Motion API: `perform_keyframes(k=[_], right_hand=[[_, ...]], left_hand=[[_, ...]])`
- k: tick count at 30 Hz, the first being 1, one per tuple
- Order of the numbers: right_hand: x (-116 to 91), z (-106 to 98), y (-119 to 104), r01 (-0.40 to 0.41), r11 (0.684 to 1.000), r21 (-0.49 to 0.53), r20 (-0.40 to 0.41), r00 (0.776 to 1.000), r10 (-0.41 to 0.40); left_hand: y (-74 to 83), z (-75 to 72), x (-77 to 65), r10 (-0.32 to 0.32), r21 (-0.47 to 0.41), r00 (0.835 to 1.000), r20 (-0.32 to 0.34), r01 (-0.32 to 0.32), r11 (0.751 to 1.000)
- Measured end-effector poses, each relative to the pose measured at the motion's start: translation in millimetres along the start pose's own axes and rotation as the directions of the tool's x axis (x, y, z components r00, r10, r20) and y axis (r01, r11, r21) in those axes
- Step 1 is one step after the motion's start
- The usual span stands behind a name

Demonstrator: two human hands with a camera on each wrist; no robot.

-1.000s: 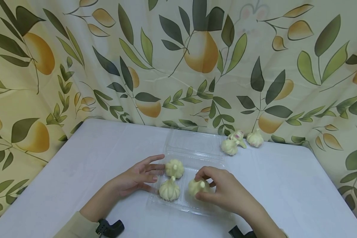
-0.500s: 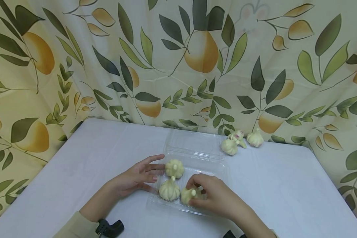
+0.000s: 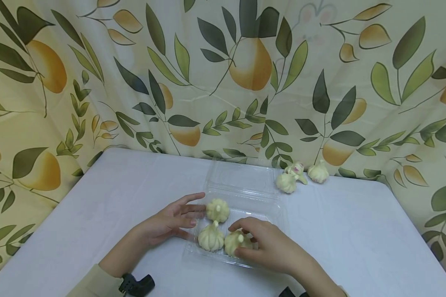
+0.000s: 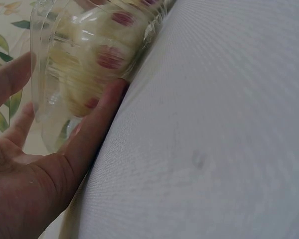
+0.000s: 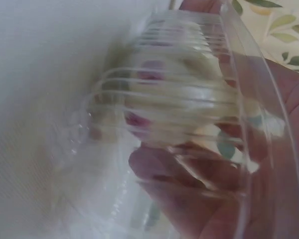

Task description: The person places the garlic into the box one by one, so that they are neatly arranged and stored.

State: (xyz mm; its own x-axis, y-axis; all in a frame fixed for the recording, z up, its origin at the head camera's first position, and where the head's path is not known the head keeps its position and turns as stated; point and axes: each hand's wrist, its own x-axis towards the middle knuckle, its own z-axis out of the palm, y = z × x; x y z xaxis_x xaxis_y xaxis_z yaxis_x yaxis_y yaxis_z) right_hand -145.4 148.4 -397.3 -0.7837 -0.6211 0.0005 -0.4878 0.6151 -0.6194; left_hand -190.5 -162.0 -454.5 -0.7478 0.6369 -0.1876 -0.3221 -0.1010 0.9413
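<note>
Three unlabelled garlic bulbs (image 3: 212, 239) sit in the clear tray (image 3: 267, 206).

Pale cream garlic bulbs (image 3: 218, 210) sit in a clear, colourless plastic clamshell box (image 3: 245, 187) on a plain white tablecloth (image 3: 96, 214). The far curtain (image 3: 223, 78) is cream, patterned with orange pears and dark green leaves.

Pale garlic bulb (image 3: 237, 243), stem up, front right in clear open plastic tray (image 3: 241, 192), beside two other bulbs (image 3: 212, 237)
</note>
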Motion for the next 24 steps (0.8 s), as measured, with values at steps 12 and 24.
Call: perform_keyframes(k=[12,24], right_hand=[[-6.9,-24.1,-2.7,0.011,1.000,0.024,-0.036,0.999,-0.010],[-9.3,-40.5,7.0,0.032,0.999,-0.005,-0.117,0.993,-0.032]], left_hand=[[0.0,0.3,0.6,0.000,0.002,1.000,0.001,0.000,1.000],[-0.3,0.4,0.6,-0.003,-0.002,1.000,-0.008,0.003,1.000]])
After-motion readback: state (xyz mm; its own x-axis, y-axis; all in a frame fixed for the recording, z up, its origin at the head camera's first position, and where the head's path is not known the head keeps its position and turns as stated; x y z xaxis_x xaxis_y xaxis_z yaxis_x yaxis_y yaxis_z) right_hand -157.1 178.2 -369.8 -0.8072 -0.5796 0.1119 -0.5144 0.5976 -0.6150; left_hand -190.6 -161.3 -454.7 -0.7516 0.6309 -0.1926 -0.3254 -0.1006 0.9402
